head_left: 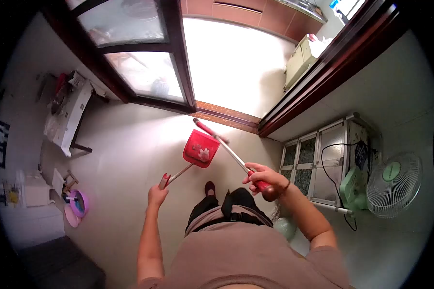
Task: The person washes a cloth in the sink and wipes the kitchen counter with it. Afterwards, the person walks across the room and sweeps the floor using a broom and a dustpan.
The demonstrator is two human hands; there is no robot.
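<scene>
My left hand (157, 196) is closed around the upright handle of a red dustpan (196, 143), whose pan bears a pale flower print. My right hand (271, 178) grips the red handle end of a broom (234, 155) with a thin metal stick. The far end of the broom, dark red, reaches just past the dustpan's upper right side. Whether the broom touches the pan or the floor I cannot tell. Below the dustpan shows one dark shoe (210, 188).
A sliding glass door frame (178, 62) and a stone threshold (226, 115) lie ahead. On the right stand a glass-fronted cabinet (306, 149) and a green fan (393, 185). A white-covered table (74, 118) and a purple basin (82, 202) are at left.
</scene>
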